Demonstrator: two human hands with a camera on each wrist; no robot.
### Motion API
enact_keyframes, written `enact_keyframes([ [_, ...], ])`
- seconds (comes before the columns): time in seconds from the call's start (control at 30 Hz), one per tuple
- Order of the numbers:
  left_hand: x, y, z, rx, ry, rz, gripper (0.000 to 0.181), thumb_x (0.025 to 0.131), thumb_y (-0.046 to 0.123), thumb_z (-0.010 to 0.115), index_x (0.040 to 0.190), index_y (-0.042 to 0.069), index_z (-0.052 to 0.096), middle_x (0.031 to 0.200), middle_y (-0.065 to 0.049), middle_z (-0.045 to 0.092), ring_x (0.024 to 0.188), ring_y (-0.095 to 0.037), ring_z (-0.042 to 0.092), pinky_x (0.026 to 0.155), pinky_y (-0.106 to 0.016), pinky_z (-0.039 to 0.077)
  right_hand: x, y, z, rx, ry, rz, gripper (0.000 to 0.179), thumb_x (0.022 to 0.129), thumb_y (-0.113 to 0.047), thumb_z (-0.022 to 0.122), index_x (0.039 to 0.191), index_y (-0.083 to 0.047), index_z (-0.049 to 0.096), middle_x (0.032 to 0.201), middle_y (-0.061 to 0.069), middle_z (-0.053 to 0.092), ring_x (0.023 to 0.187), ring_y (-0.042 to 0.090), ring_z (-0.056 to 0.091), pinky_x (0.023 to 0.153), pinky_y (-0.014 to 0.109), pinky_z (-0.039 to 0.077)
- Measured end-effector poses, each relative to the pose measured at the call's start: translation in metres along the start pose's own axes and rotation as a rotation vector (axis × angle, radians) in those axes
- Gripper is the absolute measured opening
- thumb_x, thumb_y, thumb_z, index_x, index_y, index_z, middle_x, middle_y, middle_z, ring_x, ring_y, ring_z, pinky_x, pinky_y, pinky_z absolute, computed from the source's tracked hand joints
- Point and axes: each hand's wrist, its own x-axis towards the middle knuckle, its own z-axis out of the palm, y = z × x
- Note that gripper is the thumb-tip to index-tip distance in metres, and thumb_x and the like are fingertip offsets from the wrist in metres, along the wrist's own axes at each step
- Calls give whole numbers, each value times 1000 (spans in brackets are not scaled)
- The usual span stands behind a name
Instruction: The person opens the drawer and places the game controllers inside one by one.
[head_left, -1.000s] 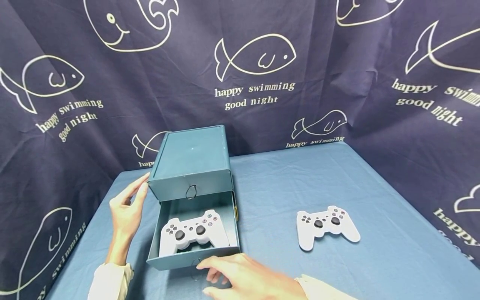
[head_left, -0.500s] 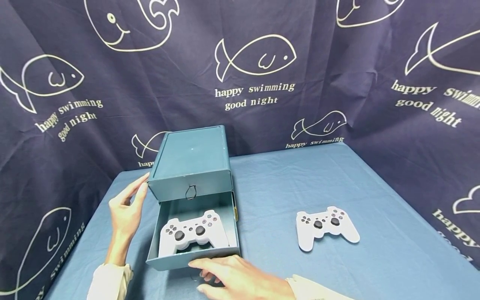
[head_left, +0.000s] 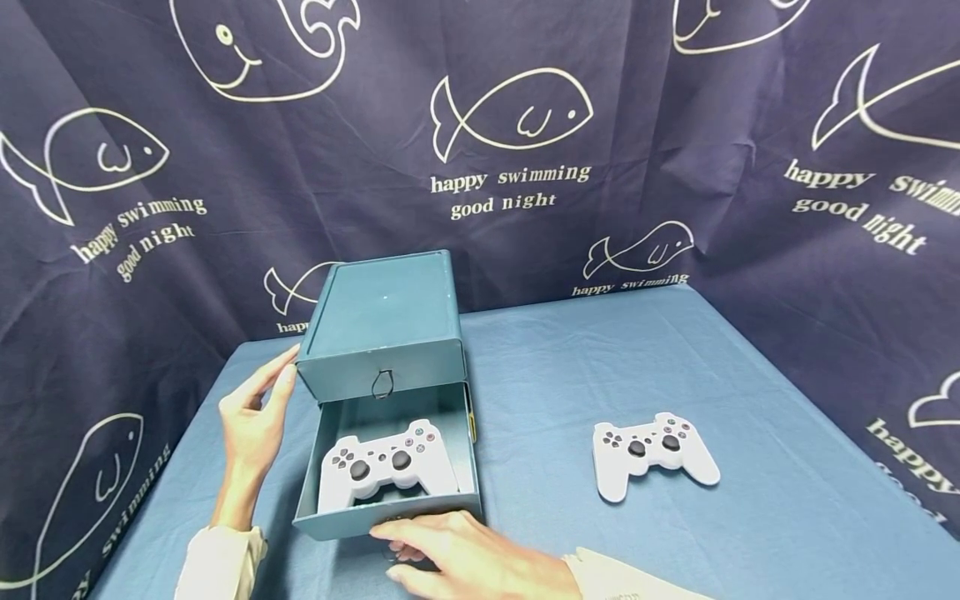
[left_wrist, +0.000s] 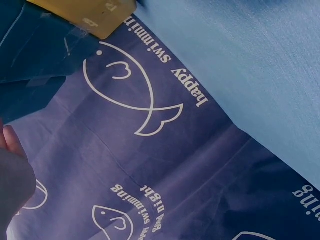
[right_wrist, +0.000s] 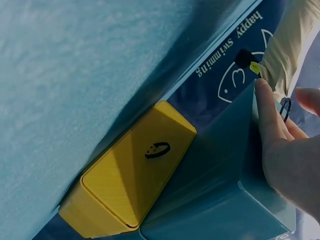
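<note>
A two-tier teal drawer box (head_left: pixel 382 304) stands on the table with its lower drawer (head_left: pixel 330 525) pulled out. Inside that drawer lies a white game controller (head_left: pixel 386 458). My left hand (head_left: pixel 251 425) rests thumb and fingertips against the box's left side near the upper front corner; in the left wrist view only part of the hand shows. My right hand (head_left: pixel 472 554) touches the lower drawer's front, index finger along the panel and thumb apart below. In the right wrist view a black loop pull (right_wrist: pixel 285 107) sits by its fingers. Whether they hook it, I cannot tell.
A second white game controller (head_left: pixel 652 452) lies on the blue cloth-covered table (head_left: pixel 555 367) to the right. Beside the teal box is a yellow box-like part (right_wrist: pixel 140 170) with a black loop. Dark fish-print cloth (head_left: pixel 510 233) hangs behind and at the sides.
My right hand has moved slightly left along the drawer front, its index finger coming to lie on the panel. The left hand, drawer and both controllers have stayed put.
</note>
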Motion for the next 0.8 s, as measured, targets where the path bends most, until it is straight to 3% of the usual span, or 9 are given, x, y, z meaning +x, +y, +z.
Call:
enact_keyframes([
  [0.3, 0, -1, -1, -2, -15, -14, 29, 96, -12, 63, 123, -10, 70, 117, 1, 75, 103, -7, 71, 94, -21, 48, 6, 3, 5, -98, 84, -75, 26, 107, -17, 58, 133, -13, 63, 94, -13, 60, 84, -11, 49, 82, 4, 41],
  [0.57, 1, -4, -1, -14, -12, 12, 29, 95, -14, 62, 123, -12, 70, 117, -5, 75, 103, -8, 71, 95, -21, 48, 7, 2, 5, -89, 60, -44, 29, 110, -21, 52, 137, -15, 63, 114, -10, 67, 96, -10, 53, 87, 6, 42],
  [0.8, 0, -3, 0, -2, -8, 2, 30, 95, -14, 63, 123, -10, 71, 116, -4, 76, 102, -7, 71, 94, -21, 48, 7, 3, 5, -112, 126, -89, 26, 108, -18, 57, 132, -11, 65, 109, -8, 70, 91, -10, 55, 86, 5, 43],
])
